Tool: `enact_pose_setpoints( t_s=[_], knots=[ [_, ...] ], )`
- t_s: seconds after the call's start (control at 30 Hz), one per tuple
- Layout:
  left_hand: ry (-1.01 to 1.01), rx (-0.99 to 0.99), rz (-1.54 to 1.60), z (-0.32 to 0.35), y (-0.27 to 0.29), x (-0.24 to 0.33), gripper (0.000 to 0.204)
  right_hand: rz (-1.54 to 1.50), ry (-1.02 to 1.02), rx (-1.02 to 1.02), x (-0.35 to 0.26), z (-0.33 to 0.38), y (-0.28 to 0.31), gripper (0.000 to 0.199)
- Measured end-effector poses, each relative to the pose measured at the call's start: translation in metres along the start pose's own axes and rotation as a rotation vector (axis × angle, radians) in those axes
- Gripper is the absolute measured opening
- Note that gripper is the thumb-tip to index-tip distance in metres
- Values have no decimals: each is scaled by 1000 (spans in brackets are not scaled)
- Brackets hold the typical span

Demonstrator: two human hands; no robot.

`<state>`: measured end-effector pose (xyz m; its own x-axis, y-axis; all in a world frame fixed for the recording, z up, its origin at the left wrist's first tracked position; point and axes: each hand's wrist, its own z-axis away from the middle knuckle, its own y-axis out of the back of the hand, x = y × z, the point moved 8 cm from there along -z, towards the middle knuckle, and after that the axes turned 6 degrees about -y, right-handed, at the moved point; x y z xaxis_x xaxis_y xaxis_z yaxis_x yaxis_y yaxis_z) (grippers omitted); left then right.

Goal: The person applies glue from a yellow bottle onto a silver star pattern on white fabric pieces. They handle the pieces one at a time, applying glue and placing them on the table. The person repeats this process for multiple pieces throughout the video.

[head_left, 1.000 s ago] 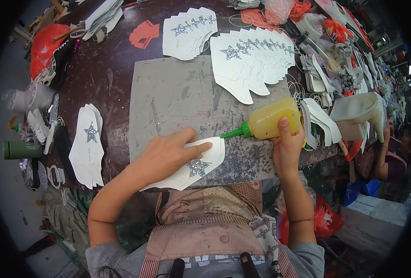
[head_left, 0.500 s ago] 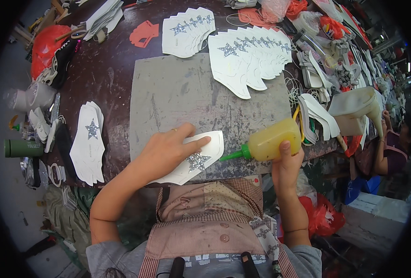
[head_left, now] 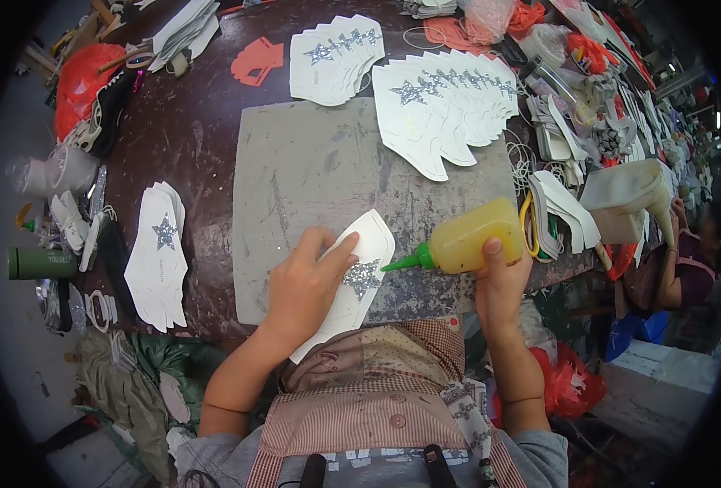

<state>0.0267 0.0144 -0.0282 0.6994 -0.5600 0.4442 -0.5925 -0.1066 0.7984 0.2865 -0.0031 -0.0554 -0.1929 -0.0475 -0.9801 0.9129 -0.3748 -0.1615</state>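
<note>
My left hand (head_left: 303, 285) holds a white shoe-upper piece (head_left: 372, 236) with a silver glitter star, fingers and thumb on its surface. The piece lies slantwise over the front edge of a worn grey board (head_left: 283, 187), its lower end reaching past that edge. In my right hand (head_left: 503, 289) is a squeeze bottle (head_left: 472, 237) of yellow liquid, tilted on its side. Its green nozzle (head_left: 409, 261) points left, the tip at the piece's right edge beside the star; whether it touches, I cannot tell. No liquid can be seen coming out.
Fanned white star pieces (head_left: 417, 130) overlap the board's far right corner, with a smaller fan (head_left: 320, 77) behind. More white pieces (head_left: 153, 260) lie at left near a green bottle (head_left: 41, 263). A plastic jug (head_left: 620, 191) stands right; another person (head_left: 686, 260) is beyond it.
My left hand has turned the white piece counterclockwise, so it stands steeper. The nozzle tip is now along its side, nearer the star. My right hand has barely moved.
</note>
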Motion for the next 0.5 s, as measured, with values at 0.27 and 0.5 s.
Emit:
enact_pose_setpoints(
  t_s=[0.27, 0.5],
  knots=[
    [9, -14, 5, 1, -1, -1, 33, 93, 71, 29, -6, 10, 3, 53],
    [16, -4, 14, 2, 0, -2, 33, -127, 2, 83, -4, 26, 8, 58]
  ],
)
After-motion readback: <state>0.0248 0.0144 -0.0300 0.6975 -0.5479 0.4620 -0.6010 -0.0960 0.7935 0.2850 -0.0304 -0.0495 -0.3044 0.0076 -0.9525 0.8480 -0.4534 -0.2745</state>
